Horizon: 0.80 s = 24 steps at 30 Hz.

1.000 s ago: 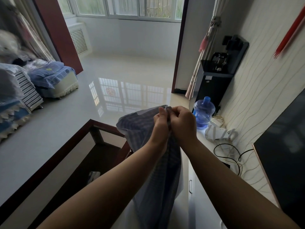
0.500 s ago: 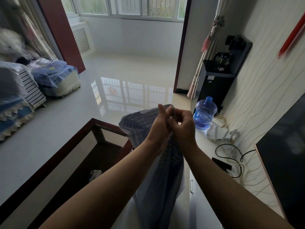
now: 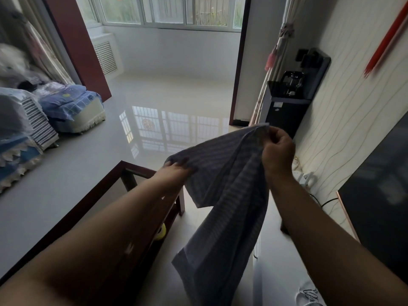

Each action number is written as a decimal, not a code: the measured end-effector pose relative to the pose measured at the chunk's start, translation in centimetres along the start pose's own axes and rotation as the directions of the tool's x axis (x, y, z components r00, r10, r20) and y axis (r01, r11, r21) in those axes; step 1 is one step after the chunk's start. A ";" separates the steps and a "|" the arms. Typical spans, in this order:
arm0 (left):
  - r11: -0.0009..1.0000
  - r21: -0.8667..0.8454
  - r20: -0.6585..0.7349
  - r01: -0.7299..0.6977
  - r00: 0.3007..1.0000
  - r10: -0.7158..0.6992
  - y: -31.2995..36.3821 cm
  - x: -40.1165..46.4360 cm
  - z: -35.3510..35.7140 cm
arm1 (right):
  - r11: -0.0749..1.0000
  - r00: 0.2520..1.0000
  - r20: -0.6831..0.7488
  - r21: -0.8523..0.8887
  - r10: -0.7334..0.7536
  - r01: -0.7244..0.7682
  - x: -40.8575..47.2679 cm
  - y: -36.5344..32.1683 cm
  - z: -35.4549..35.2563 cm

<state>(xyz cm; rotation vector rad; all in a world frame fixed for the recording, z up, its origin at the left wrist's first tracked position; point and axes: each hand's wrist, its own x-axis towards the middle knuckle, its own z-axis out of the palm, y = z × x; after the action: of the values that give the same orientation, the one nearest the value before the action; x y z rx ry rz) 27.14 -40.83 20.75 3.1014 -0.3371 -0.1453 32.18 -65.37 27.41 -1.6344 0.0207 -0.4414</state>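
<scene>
Holding the striped cloth [image 3: 227, 195] up in the middle of the frame, the left hand [image 3: 176, 171] and right hand [image 3: 278, 151] each pinch its top edge, set apart, probably to spread it open for folding.

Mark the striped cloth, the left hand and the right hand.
striped cloth [image 3: 229, 191], head view, middle of the hanging fabric.
left hand [image 3: 178, 170], head view, back of the hand.
right hand [image 3: 278, 149], head view, back of the hand.
</scene>
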 end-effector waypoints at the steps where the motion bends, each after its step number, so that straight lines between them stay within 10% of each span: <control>1: 0.992 0.115 0.044 -0.042 0.998 0.037 -1.1 -0.3 0.7 | 1.000 1.000 0.002 -0.002 -0.014 0.014 0.8 -0.4 -0.5; 9: 0.784 0.558 -0.143 -0.271 0.900 0.412 -1.7 -1.3 -0.5 | 0.999 0.986 -0.164 0.049 0.018 -0.010 8.1 -1.7 -4.1; 17: 0.808 0.580 -0.135 -0.102 0.966 0.219 -5.2 -1.6 -9.1 | 0.979 0.960 -0.204 0.105 0.191 -0.172 10.8 1.4 -6.2; 24: 0.764 0.598 -0.147 -0.243 0.904 0.402 -4.8 -4.2 -9.6 | 0.957 0.937 -0.232 0.188 0.262 -0.221 11.1 2.2 -6.7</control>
<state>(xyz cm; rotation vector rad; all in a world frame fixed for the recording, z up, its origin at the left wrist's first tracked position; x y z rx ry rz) 24.97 -35.19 30.52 3.4783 -1.0862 0.4728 41.04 -75.07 28.57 -1.3874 0.3689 -0.4481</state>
